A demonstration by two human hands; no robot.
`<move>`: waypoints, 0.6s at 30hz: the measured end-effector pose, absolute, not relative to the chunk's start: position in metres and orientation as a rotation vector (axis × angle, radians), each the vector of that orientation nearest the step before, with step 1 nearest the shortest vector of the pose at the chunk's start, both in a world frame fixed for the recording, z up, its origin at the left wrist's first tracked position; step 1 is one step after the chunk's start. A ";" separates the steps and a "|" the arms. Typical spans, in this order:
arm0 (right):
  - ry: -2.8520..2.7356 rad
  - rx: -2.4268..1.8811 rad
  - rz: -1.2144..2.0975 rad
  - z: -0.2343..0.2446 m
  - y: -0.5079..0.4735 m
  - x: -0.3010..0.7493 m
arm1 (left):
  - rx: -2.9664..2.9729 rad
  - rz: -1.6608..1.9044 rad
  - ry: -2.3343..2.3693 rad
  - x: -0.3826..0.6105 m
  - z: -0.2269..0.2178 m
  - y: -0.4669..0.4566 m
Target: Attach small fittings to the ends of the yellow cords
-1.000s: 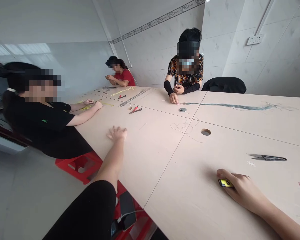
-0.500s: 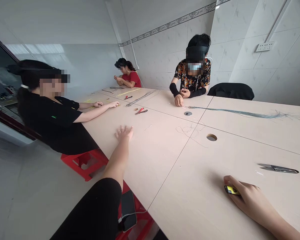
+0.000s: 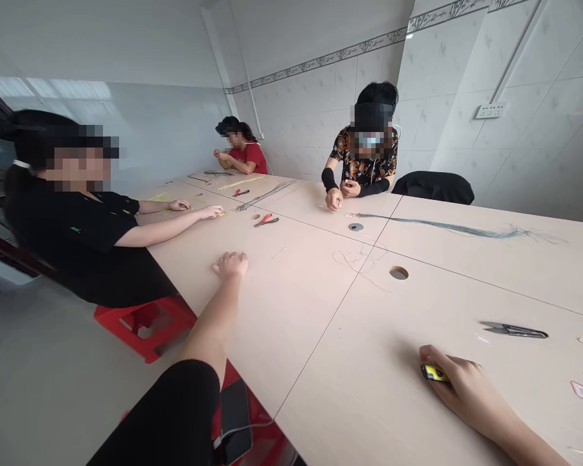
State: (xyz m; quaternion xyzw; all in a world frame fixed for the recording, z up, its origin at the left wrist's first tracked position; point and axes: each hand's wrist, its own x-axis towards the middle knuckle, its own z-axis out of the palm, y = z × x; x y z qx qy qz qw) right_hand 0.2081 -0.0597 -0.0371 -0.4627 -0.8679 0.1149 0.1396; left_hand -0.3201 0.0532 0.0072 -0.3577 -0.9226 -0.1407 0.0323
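Observation:
My left hand (image 3: 230, 263) rests far out on the pale table (image 3: 296, 304), its fingers curled down against the surface with nothing seen in them. My right hand (image 3: 459, 385) lies near the front right, fingers closed over a small yellow and black object (image 3: 433, 373). Thread snips (image 3: 514, 331) lie just beyond my right hand. A loop of thin wire (image 3: 358, 257) sits mid-table beside a round hole (image 3: 399, 272).
Three other people sit at the table: one in black (image 3: 85, 233) at the left, one in red (image 3: 243, 154) at the far end, one in a patterned shirt (image 3: 364, 165) opposite. A long wire bundle (image 3: 447, 226), red pliers (image 3: 265, 221) and red stools (image 3: 143, 323) are also in view. A phone (image 3: 236, 421) lies on my lap.
The view has swung slightly. My left hand's spread fingers have curled in. My right hand keeps its hold on the yellow object.

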 end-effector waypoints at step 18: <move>-2.469 -1.350 0.436 -0.024 -0.061 0.203 | -1.325 -0.751 -2.668 -0.334 0.003 0.049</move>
